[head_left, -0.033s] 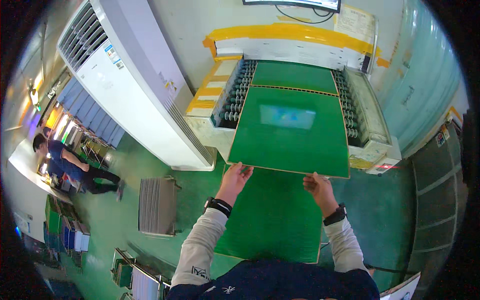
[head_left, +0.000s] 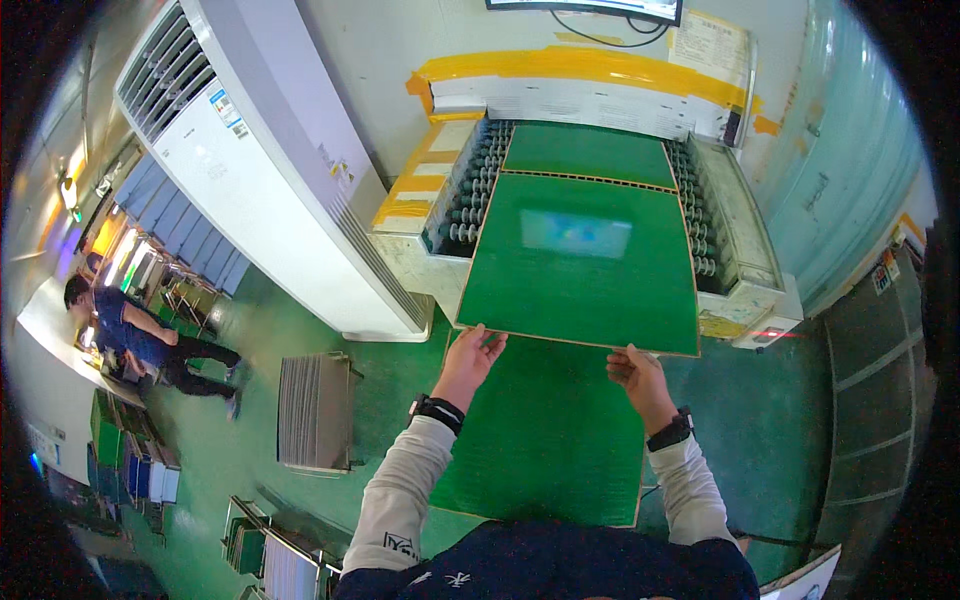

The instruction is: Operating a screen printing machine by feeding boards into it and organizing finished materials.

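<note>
Behind the work, the pale wall [head_left: 390,45] is being crossed by yellow tape [head_left: 590,66], and a monitor [head_left: 585,8] is being cut off by the top of the view. On the left, the green floor [head_left: 225,325] is being shared by a tall air conditioner [head_left: 255,185], a rack of grey boards [head_left: 318,412] and a co-worker [head_left: 150,335].

The near panel [head_left: 580,260], green and glossy, is being carried at its far part over the rollers [head_left: 465,213] of the machine [head_left: 735,215], while its near edge is being left out past them. Beyond it, a far panel [head_left: 590,150] is being borne on the same rollers, parted from it by a narrow gap. Below, a lower panel [head_left: 545,430] is being partly covered; its support is being hidden.

The near edge is being touched by both hands: by the left hand [head_left: 471,362] close to the left corner, by the right hand [head_left: 637,380] short of the right one. The fingers are being kept half curled; whether the edge is being pinched or merely steadied cannot be told.

Only the co-worker's stance is being seen to shift from the previous frame; the hands and panels are being held as they were, so the handling is not being visibly advanced.
</note>
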Tool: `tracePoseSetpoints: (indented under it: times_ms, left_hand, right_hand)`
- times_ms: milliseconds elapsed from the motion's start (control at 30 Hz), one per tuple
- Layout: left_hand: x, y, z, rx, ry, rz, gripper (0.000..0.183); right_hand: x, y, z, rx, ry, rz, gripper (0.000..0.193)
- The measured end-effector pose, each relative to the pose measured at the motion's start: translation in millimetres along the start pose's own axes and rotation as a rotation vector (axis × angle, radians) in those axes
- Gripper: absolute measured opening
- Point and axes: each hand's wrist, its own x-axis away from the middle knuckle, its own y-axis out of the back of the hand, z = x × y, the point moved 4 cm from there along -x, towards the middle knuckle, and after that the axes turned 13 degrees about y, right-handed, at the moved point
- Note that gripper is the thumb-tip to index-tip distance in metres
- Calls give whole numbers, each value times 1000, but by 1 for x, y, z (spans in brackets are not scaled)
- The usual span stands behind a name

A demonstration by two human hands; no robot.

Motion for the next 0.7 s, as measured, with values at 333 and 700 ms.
tracePoseSetpoints:
  times_ms: [333, 700]
  left_hand:
    - [-4, -7, -5, -12, -27, -17, 15]
    - [-9, -10, -7, -25, -31, -28, 16]
  right_hand:
    - [-8, -1, 3, -8, 2, 48, 30]
    - [-17, 5, -3, -10, -14, 36, 29]
